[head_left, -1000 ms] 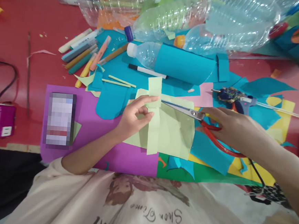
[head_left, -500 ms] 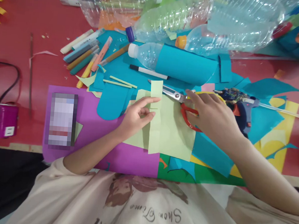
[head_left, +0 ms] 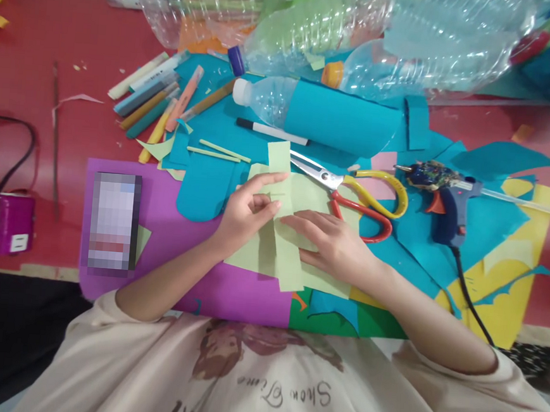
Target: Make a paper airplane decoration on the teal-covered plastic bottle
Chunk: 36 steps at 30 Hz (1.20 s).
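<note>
Your left hand (head_left: 247, 215) pinches the pale green strip (head_left: 290, 265); your right hand (head_left: 337, 246) touches its right edge, grip hard to tell.

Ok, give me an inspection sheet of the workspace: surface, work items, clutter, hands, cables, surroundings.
Surface: red table, partly under a purple sheet and blue paper.
Work items: pale green strip; scissors lying beside it, tips hidden.
Clutter: markers, plastic bottles, glue gun, phone, paper scraps.
Hands: left hand and right hand both at the strip; firmness of grip unclear.
Cables: black cord from the glue gun; another cable by the purple box.
Surroundings: wearer's printed shirt at the near edge; other people's hands, nothing seen.
</note>
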Each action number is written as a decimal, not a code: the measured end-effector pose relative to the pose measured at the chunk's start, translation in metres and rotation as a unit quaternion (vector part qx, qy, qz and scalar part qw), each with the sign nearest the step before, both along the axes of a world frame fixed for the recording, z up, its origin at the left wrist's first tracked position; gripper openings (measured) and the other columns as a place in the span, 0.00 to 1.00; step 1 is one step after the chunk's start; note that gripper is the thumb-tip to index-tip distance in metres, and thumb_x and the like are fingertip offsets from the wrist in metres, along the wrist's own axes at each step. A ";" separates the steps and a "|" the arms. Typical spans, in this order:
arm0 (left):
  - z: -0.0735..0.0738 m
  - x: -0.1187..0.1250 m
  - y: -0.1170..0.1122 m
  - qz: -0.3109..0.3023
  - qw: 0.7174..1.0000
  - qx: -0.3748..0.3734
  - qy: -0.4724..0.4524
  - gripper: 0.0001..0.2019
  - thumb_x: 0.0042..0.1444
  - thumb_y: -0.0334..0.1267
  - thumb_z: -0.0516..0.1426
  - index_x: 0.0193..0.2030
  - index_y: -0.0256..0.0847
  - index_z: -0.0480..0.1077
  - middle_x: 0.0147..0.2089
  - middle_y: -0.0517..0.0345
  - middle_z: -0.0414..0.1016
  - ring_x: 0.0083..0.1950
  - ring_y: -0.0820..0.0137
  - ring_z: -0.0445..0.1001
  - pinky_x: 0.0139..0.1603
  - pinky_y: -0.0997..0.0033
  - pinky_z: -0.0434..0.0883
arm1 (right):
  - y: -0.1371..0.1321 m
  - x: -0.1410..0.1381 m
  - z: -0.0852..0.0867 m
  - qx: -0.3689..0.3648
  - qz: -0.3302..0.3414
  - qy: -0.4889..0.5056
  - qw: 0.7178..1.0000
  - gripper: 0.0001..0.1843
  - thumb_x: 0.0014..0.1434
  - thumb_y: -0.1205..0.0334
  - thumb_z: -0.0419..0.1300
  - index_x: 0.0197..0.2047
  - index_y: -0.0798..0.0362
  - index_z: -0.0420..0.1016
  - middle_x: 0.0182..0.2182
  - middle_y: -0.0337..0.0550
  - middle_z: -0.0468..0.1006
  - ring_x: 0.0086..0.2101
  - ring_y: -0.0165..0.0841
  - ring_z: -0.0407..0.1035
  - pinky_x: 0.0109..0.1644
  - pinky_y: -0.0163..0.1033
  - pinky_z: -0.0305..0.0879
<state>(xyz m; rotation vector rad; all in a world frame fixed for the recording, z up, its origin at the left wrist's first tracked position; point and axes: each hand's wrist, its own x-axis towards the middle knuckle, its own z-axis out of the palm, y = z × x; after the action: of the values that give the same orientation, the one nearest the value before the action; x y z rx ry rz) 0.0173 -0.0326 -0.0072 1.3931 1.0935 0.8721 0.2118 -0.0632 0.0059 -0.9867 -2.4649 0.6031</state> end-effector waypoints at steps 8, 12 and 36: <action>-0.008 -0.003 -0.002 -0.032 0.991 0.114 0.064 0.17 0.63 0.40 0.56 0.57 0.43 0.69 0.59 0.50 0.71 0.30 0.82 0.70 0.35 0.79 0.73 | -0.002 -0.002 -0.004 -0.313 -0.121 0.194 0.922 0.08 0.59 0.59 0.60 0.40 0.54 0.73 0.32 0.44 0.78 0.28 0.31 0.71 0.32 0.37 0.71; -0.011 -0.003 -0.003 -0.056 0.988 0.128 0.070 0.20 0.65 0.43 0.54 0.62 0.44 0.64 0.60 0.48 0.71 0.41 0.73 0.77 0.43 0.73 0.77 | -0.001 -0.006 -0.012 -0.383 -0.183 0.264 0.866 0.08 0.57 0.58 0.61 0.37 0.52 0.69 0.28 0.39 0.74 0.27 0.30 0.69 0.30 0.36 0.68; 0.001 -0.024 -0.026 -0.217 0.900 0.260 0.275 0.20 0.70 0.39 0.44 0.66 0.39 0.60 0.56 0.47 0.77 0.56 0.63 0.75 0.57 0.59 0.73 | -0.012 0.014 -0.011 -0.124 -0.187 0.105 0.969 0.15 0.64 0.68 0.52 0.49 0.56 0.77 0.37 0.51 0.79 0.32 0.33 0.73 0.34 0.38 0.72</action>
<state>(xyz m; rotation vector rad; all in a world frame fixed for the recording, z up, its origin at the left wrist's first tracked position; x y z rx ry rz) -0.0065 -0.0583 -0.0061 2.3269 0.9145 0.4532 0.2258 -0.0753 -0.0054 -1.3651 -1.9819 0.8484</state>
